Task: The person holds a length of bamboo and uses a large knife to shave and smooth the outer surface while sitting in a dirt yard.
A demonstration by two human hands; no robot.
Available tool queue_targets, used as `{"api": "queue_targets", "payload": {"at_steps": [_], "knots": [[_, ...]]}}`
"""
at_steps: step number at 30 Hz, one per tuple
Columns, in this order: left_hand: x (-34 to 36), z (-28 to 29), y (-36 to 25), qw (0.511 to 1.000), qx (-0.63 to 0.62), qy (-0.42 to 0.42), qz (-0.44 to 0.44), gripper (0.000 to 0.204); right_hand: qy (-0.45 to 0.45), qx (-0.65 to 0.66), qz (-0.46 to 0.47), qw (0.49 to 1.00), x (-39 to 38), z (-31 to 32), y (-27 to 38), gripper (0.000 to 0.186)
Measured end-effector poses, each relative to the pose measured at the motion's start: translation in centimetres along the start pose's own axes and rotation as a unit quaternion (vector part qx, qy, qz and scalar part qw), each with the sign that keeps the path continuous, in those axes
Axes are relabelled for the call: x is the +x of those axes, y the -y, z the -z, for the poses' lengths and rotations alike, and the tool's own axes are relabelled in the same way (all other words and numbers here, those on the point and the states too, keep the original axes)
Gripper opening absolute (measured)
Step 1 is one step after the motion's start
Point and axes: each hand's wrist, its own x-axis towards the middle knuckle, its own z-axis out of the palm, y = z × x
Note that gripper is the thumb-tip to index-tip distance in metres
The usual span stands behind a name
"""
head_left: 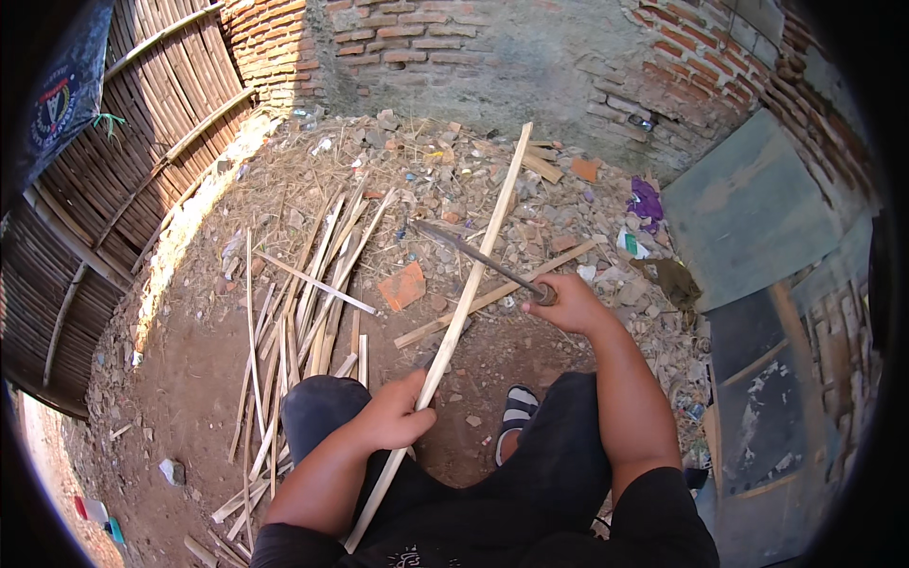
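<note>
My left hand (396, 413) is closed round the lower part of a long pale wooden strip (473, 275), which slants from my lap up and away to the right. In my right hand (568, 305) is the handle of a knife with a long, narrow dark blade (488, 259). The blade points away to the left and crosses the strip above my left hand; whether its edge touches the wood I cannot tell. To the left of my knees lies a loose heap of similar wooden strips (327, 284).
Another strip (497, 295) lies on the ground ahead, near a broken brick tile (404, 286). Rubble spreads to a brick wall (454, 80). A bamboo fence (156, 123) stands left. Grey panels (748, 208) lean at right, beside a purple scrap (646, 201). My sandalled foot (519, 409) is between my knees.
</note>
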Motion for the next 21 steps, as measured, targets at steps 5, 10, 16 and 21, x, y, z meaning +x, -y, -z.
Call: {"api": "queue_targets", "payload": {"at_steps": [5, 10, 16, 21], "knots": [[-0.2, 0.0, 0.3, 0.999, 0.033, -0.026, -0.012, 0.028, 0.080, -0.049, 0.060, 0.994, -0.3, -0.2, 2.1, 0.042], [-0.2, 0.0, -0.1, 0.999, 0.029, -0.034, 0.009, 0.030, -0.088, -0.008, -0.083, 0.993, 0.7, 0.4, -0.9, 0.045], [0.1, -0.1, -0.1, 1.000, 0.016, -0.023, 0.014, 0.029, 0.054, -0.012, 0.040, 0.998, -0.2, -0.5, 0.6, 0.042], [-0.3, 0.1, -0.1, 0.999, 0.011, -0.032, 0.015, 0.029, 0.051, -0.031, 0.046, 0.997, 0.4, -0.5, 0.9, 0.041]]}}
